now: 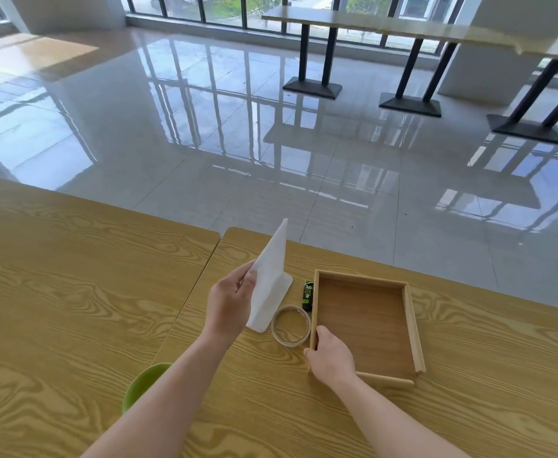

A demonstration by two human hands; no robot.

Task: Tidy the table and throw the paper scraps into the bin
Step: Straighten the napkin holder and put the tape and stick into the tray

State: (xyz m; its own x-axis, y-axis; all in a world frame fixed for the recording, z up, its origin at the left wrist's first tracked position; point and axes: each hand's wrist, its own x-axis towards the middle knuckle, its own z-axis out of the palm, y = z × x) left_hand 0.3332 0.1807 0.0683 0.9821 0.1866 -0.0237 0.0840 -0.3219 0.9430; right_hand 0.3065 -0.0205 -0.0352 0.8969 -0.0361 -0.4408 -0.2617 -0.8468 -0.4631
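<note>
My left hand (229,304) grips a folded white sheet of paper (271,279) and holds it upright above the wooden table (72,292). My right hand (328,357) clasps the near left corner of an empty wooden tray (411,328). Between the paper and the tray lies a roll of clear tape (291,325), flat on the table. A small green and black glue stick (308,295) rests against the tray's left wall, just beyond the tape.
The rim of a green bin (142,385) shows below the table's seam, partly hidden by my left forearm. A second table top (56,246) adjoins on the left. Beyond lie a glossy tiled floor (237,127) and tall tables with black bases (409,104).
</note>
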